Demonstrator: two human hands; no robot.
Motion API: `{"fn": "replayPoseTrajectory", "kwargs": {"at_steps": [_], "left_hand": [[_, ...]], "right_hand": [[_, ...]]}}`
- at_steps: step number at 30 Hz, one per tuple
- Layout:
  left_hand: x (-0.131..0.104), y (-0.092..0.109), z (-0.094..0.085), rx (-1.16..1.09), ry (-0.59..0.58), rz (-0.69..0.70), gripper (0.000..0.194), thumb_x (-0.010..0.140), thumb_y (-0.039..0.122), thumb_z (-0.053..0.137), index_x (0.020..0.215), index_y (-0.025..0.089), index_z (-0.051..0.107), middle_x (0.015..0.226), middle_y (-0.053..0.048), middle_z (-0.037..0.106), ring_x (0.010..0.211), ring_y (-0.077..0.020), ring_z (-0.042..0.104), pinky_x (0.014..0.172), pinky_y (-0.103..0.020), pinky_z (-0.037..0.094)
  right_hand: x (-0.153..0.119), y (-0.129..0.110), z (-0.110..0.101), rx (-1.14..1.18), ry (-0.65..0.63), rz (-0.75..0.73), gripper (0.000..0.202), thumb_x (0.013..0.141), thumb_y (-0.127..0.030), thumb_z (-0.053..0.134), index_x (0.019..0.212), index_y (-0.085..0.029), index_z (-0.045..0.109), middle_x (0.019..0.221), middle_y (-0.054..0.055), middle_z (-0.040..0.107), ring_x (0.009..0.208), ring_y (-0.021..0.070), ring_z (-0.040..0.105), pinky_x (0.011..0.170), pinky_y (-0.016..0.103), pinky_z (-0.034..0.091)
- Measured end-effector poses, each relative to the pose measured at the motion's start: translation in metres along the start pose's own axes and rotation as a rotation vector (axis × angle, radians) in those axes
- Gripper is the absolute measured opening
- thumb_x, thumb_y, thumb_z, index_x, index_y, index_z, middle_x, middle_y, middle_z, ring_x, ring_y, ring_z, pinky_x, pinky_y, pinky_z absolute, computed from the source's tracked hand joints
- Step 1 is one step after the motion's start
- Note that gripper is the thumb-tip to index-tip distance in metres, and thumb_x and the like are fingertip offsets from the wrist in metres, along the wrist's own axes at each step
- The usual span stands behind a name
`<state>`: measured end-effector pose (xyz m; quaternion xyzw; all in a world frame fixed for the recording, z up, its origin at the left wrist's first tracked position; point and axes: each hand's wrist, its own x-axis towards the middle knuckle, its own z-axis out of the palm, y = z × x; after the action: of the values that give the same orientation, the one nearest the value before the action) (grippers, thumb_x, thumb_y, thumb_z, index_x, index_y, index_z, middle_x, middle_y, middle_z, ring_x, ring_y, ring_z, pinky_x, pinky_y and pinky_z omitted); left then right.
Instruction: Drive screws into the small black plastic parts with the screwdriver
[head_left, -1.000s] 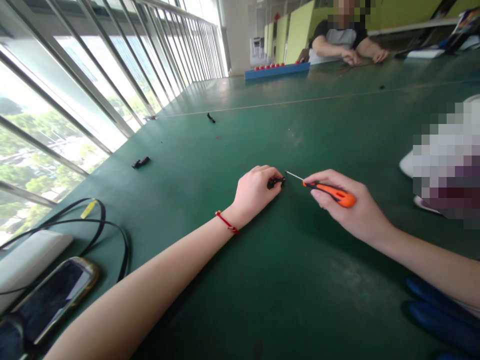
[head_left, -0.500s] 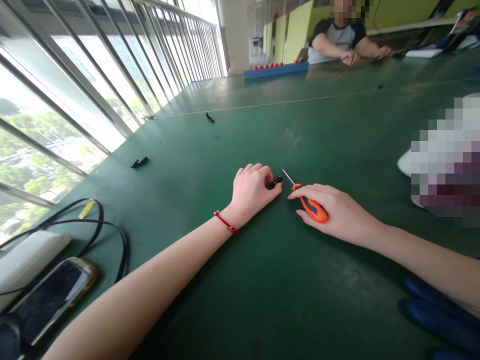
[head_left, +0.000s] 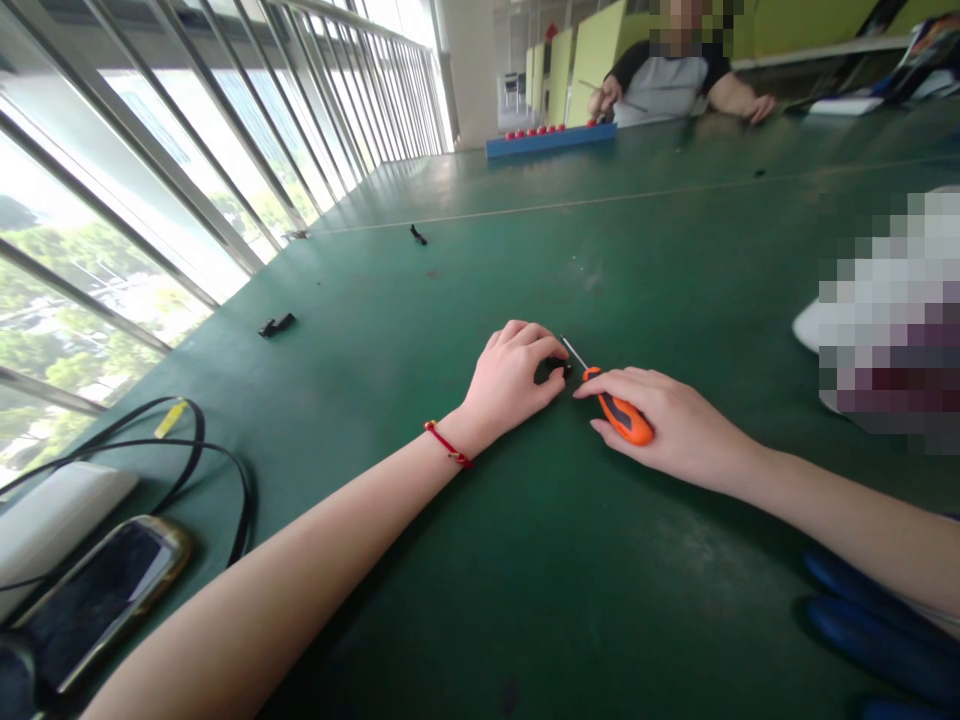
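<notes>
A small black part [head_left: 556, 370] is pinched between the thumb and forefinger of my left hand [head_left: 514, 368], just above the green table. My fingers cover much of it, so its exact kind is hidden. A screwdriver [head_left: 627, 418] with an orange and dark handle lies between the thumb and fingers of my right hand [head_left: 664, 415], held loosely. Its thin metal shaft points up and left, its tip close beside the black part. Farther off on the table are two similar black pieces, one at the left [head_left: 277, 325] and one toward the back [head_left: 418, 235].
At lower left lie a phone [head_left: 112, 590], a white box-shaped item [head_left: 67, 510] and a looping black cable [head_left: 244, 480]. A metal railing [head_left: 217, 90] runs along the left. A blue strip with red knobs [head_left: 551, 142] sits before a person across the table [head_left: 825, 250].
My left hand has shifted slightly right, and the black part has turned between its fingers. My right hand and the screwdriver stay almost still. The person across has raised one hand holding something thin.
</notes>
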<state>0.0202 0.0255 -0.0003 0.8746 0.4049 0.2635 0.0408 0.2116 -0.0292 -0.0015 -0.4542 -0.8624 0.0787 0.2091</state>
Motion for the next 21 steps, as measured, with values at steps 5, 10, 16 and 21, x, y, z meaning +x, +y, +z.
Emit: {"fn": "replayPoseTrajectory", "kwargs": {"at_steps": [5,10,16,21], "left_hand": [[0.001,-0.002,0.000,-0.031,0.012,-0.098,0.012,0.081,0.024,0.055,0.084,0.019,0.066,0.089,-0.002,0.067,0.091,-0.0197,0.054,0.082,-0.032,0.044],[0.002,-0.008,0.001,-0.091,0.058,-0.193,0.013,0.081,0.025,0.057,0.086,0.020,0.068,0.090,0.000,0.069,0.090,-0.0194,0.056,0.082,-0.033,0.045],[0.003,-0.012,0.001,-0.188,0.075,-0.266,0.014,0.080,0.025,0.058,0.086,0.021,0.070,0.091,-0.001,0.071,0.091,-0.0182,0.060,0.084,-0.032,0.046],[0.005,-0.013,0.001,-0.317,0.071,-0.303,0.013,0.078,0.023,0.059,0.084,0.019,0.070,0.087,-0.001,0.072,0.082,-0.0148,0.064,0.078,-0.028,0.049]], "right_hand": [[0.000,0.000,-0.001,0.002,-0.014,0.006,0.028,0.079,-0.024,0.055,0.106,-0.021,0.061,0.104,0.008,0.067,0.093,0.0245,0.063,0.079,0.041,0.052],[0.000,-0.001,-0.002,0.004,-0.026,0.003,0.027,0.079,-0.022,0.054,0.105,-0.020,0.060,0.105,0.008,0.066,0.094,0.0245,0.063,0.081,0.041,0.052],[0.001,-0.001,-0.002,-0.001,-0.017,-0.005,0.027,0.078,-0.021,0.055,0.104,-0.020,0.061,0.102,0.008,0.067,0.091,0.0243,0.063,0.078,0.041,0.052],[0.000,-0.001,-0.002,0.000,-0.021,-0.003,0.028,0.078,-0.022,0.054,0.106,-0.021,0.060,0.104,0.007,0.067,0.093,0.0244,0.063,0.079,0.041,0.052]]}}
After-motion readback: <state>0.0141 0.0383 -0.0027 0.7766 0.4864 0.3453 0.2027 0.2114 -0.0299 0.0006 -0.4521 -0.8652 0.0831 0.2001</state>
